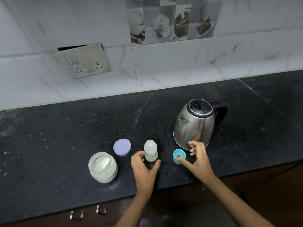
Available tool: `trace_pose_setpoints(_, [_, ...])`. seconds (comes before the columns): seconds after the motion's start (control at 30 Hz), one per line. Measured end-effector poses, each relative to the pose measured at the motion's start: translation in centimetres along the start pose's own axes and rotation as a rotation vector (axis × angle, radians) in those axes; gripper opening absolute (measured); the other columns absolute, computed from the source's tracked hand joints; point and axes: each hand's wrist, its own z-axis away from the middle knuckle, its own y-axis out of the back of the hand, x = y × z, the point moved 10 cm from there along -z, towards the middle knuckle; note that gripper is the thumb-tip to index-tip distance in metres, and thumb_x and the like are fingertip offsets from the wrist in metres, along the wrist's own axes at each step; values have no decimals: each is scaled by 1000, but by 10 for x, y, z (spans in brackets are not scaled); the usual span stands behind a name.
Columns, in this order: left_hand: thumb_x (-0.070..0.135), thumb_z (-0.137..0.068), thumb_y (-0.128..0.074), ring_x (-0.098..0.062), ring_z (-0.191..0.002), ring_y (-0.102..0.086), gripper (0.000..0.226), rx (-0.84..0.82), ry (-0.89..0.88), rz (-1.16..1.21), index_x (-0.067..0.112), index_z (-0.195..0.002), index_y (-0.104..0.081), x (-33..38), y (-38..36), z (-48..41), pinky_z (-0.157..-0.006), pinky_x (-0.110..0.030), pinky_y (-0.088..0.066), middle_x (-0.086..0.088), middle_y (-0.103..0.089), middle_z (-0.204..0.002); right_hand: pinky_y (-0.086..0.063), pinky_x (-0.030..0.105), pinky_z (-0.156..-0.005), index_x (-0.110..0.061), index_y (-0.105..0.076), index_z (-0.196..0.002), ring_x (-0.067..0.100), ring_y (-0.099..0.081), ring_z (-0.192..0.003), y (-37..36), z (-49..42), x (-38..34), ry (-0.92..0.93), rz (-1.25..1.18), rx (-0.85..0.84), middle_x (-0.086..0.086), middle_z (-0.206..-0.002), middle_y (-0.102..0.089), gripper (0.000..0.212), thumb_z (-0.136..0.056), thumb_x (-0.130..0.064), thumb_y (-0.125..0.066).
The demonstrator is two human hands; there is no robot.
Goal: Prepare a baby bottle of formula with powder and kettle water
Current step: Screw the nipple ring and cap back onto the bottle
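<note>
Bottle (150,153) stands upright on counter (65,136), left hand (144,167) curled round it; right hand (198,159), fingers loosely spread, thumb at blue collar (179,156), near kettle (195,125).

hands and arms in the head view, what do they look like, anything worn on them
Both are bare. The left hand and right hand show no gloves, rings or bands. The left forearm and right forearm carry no sleeve or watch down to the frame's bottom edge. No markings show on them.
</note>
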Motion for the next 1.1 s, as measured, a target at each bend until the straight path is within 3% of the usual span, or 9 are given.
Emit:
trace_pose_setpoints(0.1, [19, -68, -84, -7, -90, -49, 51, -130, -98, -8, 26, -103, -47, 6, -17, 23, -80, -31, -46, 18, -45, -102, -43, 12, -84, -19, -47, -128, 4, -49, -99, -20, 3, 16, -88, 79, -103, -8, -114, -42, 76, -64, -33, -86])
trace_pose_setpoints(0.17, [18, -71, -82, 0, -98, -50, 49, -301, -117, -1, 29, -106, -49, 8, -41, 31, -84, -26, -46, 16, -50, -104, -45, 21, -90, -19, -49, -126, 5, -50, -103, -30, 3, 18, -102, 131, -169, -6, -117, -45, 69, -68, -28, -84])
trace_pose_setpoints(0.27, [19, -72, -81, 3, -114, -46, 60, -507, -72, -15, 27, -122, -48, 5, -73, 33, -97, -24, -43, 10, -52, -121, -49, 32, -90, -24, -53, -118, 4, -52, -103, -34, 4, 22, -155, 112, -200, -7, -112, -52, 54, -71, -23, -80])
trace_pose_setpoints(0.37, [20, -72, -81, -6, -129, -40, 81, -604, -32, -50, 16, -141, -39, 1, -95, 27, -109, -30, -36, 4, -45, -139, -52, 30, -86, -26, -52, -116, 3, -54, -104, -33, 3, 20, -177, 84, -192, -8, -111, -54, 53, -71, -19, -78])
trace_pose_setpoints(0.53, [20, -72, -80, -10, -129, -43, 78, -638, -50, -48, 14, -140, -43, 10, -110, 15, -109, -33, -37, 2, -48, -139, -53, 21, -80, -28, -53, -104, 3, -55, -99, -33, 5, 5, -134, 57, -234, -10, -103, -54, 39, -74, -16, -75])
trace_pose_setpoints(0.7, [24, -73, -74, -4, -103, -59, 47, -637, -82, 8, 28, -116, -56, 13, -112, 12, -89, -37, -50, 14, -63, -109, -47, 9, -79, -17, -68, -85, -3, -58, -98, -28, 8, 6, -166, -22, -193, -4, -105, -60, 19, -73, -7, -80])
trace_pose_setpoints(0.83, [32, -75, -74, 0, -100, -59, 44, -616, -112, 8, 28, -115, -55, 16, -109, 12, -86, -32, -51, 17, -63, -107, -48, 12, -82, -31, -70, -73, 2, -61, -98, -19, 7, 10, -214, -46, -134, -2, -109, -62, 25, -70, -9, -82])
trace_pose_setpoints(0.97, [39, -76, -72, 0, -99, -59, 47, -586, -102, -1, 29, -118, -53, 20, -108, 10, -84, -30, -51, 16, -63, -108, -45, 11, -85, -20, -71, -80, 4, -59, -102, -14, 5, 1, -177, -10, -79, -2, -110, -60, 14, -75, -8, -77])
trace_pose_setpoints(1.1, [36, -69, -77, -4, -95, -61, 51, -591, -64, -42, 31, -113, -53, 11, -109, 9, -81, -35, -52, 14, -65, -103, -52, 25, -86, -18, -66, -82, 13, -63, -103, 1, -2, -22, -115, -197, 112, 3, -107, -60, 23, -77, 3, -73])
